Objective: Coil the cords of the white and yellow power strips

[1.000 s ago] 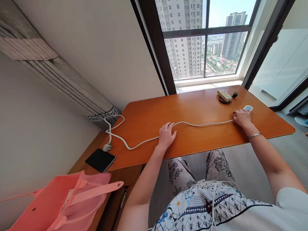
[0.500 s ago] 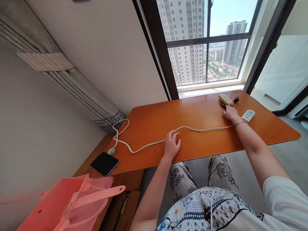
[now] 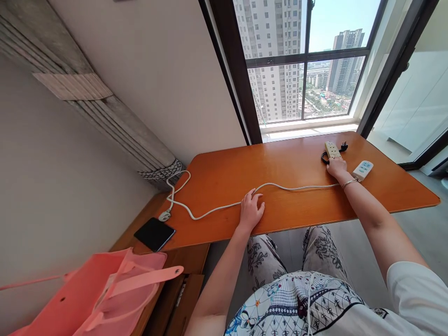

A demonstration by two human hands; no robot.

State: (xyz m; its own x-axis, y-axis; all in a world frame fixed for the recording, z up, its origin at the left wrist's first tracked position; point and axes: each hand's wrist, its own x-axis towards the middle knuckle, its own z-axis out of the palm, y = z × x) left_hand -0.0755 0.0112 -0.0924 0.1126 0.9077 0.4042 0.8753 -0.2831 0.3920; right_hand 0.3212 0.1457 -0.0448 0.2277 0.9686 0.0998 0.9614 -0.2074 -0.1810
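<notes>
My right hand [image 3: 336, 168] is closed on the near end of a cream power strip [image 3: 332, 149] at the far right of the table. The strip's black cord [image 3: 324, 157] curls at its left side, and a black plug [image 3: 343, 146] shows at its right. Beside my right wrist lies a white power strip [image 3: 363, 171]. Its long white cord [image 3: 297, 188] crosses the table to a white plug [image 3: 164, 215] at the left end. My left hand [image 3: 251, 210] rests on the tabletop with fingers apart, its fingertips over the white cord.
A black tablet [image 3: 154, 234] lies at the left corner of the orange-brown table [image 3: 224, 172]. A pink bag [image 3: 105, 294] stands in the lower left. Behind the table is a window [image 3: 304, 88], with a tied grey curtain [image 3: 115, 126] on the left.
My right hand has closed on the cream power strip. The strip has turned, its far end shifting right and its near end pointing toward me. My left hand stays in place.
</notes>
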